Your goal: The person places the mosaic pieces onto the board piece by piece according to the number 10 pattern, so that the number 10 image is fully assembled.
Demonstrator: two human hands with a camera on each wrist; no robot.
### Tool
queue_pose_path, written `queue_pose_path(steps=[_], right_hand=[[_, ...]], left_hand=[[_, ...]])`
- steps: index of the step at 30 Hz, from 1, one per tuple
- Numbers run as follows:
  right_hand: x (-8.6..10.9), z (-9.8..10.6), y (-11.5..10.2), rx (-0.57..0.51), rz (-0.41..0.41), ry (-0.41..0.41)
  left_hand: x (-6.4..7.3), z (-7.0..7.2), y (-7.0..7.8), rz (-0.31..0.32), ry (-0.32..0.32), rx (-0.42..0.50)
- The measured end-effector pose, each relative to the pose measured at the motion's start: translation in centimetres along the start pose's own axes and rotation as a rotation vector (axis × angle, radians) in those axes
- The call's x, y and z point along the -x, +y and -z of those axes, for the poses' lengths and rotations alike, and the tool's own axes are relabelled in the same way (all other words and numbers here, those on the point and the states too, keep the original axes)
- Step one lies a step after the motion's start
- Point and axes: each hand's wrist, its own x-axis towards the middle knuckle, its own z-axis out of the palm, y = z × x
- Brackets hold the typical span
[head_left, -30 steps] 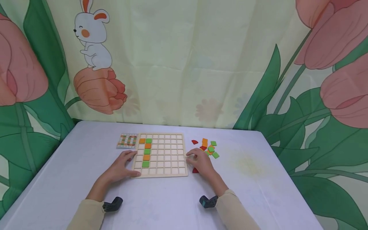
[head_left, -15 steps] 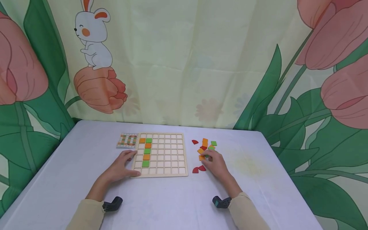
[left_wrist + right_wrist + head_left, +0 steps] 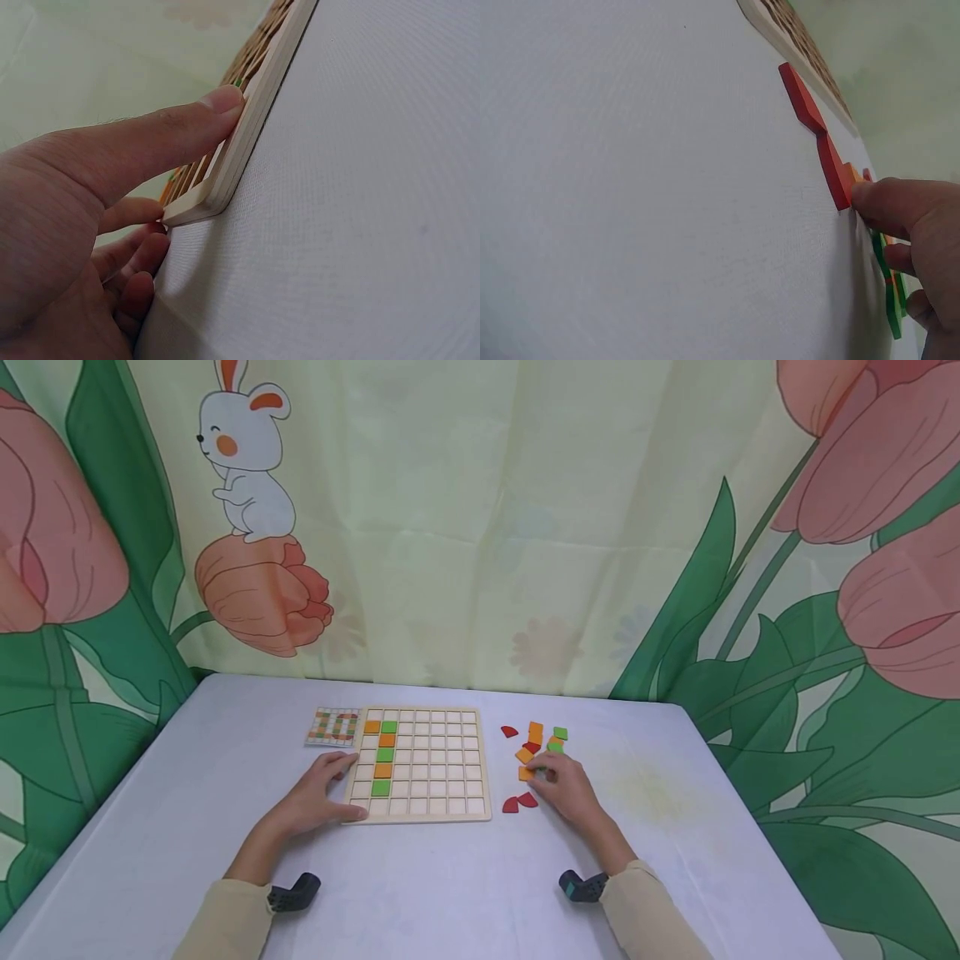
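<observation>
A wooden grid board (image 3: 437, 817) lies on the table, with several orange (image 3: 383, 770) and green tiles (image 3: 381, 787) set in its left columns. My left hand (image 3: 311, 797) holds the board's near left corner. Its thumb (image 3: 180, 127) rests on the front frame while the other fingers lie at the left side. To the board's right, my right hand (image 3: 566, 787) is over the loose tiles, its thumb and fingertips pinching at the edge of a loose orange tile (image 3: 526, 773). Part of the pile is hidden under this hand.
A patterned card (image 3: 332, 727) lies against the board's upper left. Red curved pieces (image 3: 510, 805) are just in front of the right hand. More orange (image 3: 536, 731) and green loose tiles (image 3: 561, 733) lie behind it. A printed curtain (image 3: 450, 568) hangs beyond the table.
My right hand has moved right, from beside the board's right edge to the loose tiles, and has hardly shifted in the last half second. The left hand has stayed at the board's corner.
</observation>
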Motion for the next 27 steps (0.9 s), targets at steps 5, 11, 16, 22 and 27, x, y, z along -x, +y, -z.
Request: queue_pose_path(steps=[5, 11, 16, 22, 27], right_hand=[[0.1, 0.0, -0.1, 0.006, 0.026, 0.000], [0.1, 0.0, -0.7, -0.034, 0.027, -0.010], [0.0, -0.1, -1.4, -0.051, 0.032, -0.018], [-0.2, -0.4, -2.5, -0.027, 0.094, -0.023], [-0.3, -0.8, -3.6, -0.028, 0.140, -0.038]], left_hand=[[0.0, 0.0, 0.0, -0.006, 0.000, -0.004], [0.0, 0.0, 0.0, 0.002, 0.000, -0.001], [0.0, 0.0, 0.0, 0.004, -0.003, 0.005], [-0.1, 0.0, -0.2, -0.001, -0.003, 0.012], [-0.1, 0.0, -0.3, -0.006, -0.002, 0.013]])
